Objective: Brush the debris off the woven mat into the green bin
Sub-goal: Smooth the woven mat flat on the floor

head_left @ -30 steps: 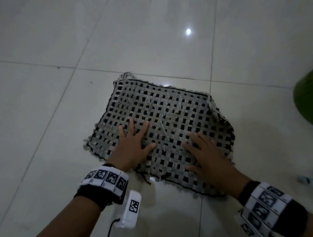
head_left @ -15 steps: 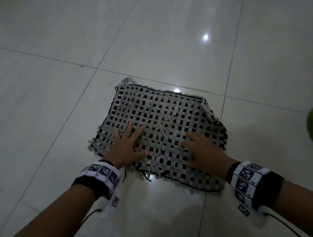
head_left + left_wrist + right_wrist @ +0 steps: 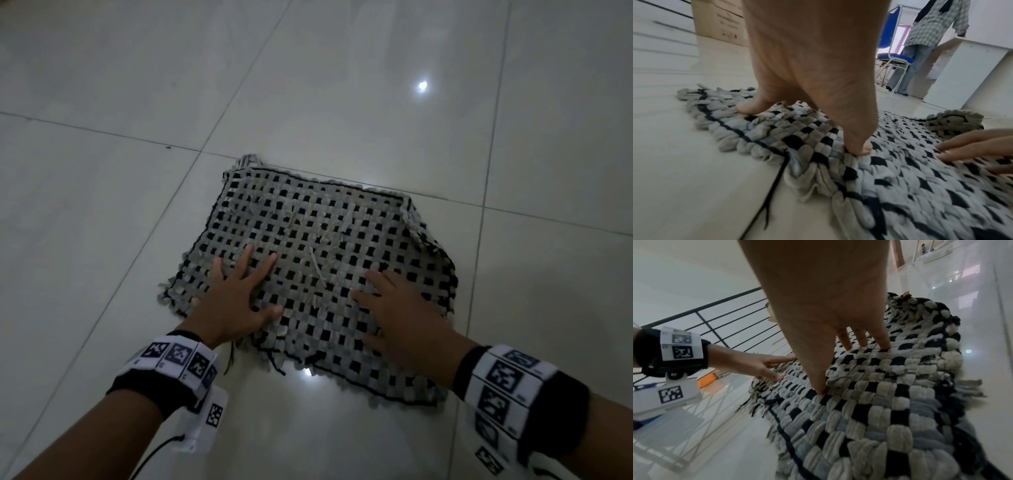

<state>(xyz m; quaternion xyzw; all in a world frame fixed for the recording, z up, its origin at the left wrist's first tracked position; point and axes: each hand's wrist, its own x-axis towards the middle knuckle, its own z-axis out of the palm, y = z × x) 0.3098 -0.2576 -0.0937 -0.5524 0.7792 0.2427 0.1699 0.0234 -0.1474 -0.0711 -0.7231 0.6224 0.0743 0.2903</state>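
Head view: one grey-and-black checked woven fabric mat [image 3: 318, 274], roughly rectangular with frayed fringe and a black stitched border, lying flat on a glossy pale tiled floor [image 3: 137, 102]; its far right corner is folded up. Pale straw-like debris strands [image 3: 317, 265] lie scattered on the mat's middle and far part. Left hand [image 3: 236, 301], fingers spread and straight, presses flat on the mat's near left part; right hand [image 3: 400, 311], fingers likewise extended, presses flat on the near right part; the two hands are apart, with debris between them, and neither grasps anything. Both wrists carry black bands with white coded marker tags [image 3: 178, 356]. The green bin is not in view. Left wrist view: the left hand [image 3: 809, 65] stands on its fingertips [image 3: 859, 149] on the mat [image 3: 900, 178] near its fringed edge; a loose black thread [image 3: 772, 186] trails from the border onto the floor; the right hand's fingers [image 3: 972, 149] lie on the weave to the right. Background: a cardboard box [image 3: 719, 21], a blue chair [image 3: 894, 58], a standing person in a checked shirt [image 3: 931, 32], a white cabinet [image 3: 972, 73]. Right wrist view: the right hand [image 3: 828, 305] rests its straight fingertips on the mat [image 3: 879, 394]; the left hand [image 3: 760, 365] touches the weave at left, before a black railing [image 3: 725, 321].
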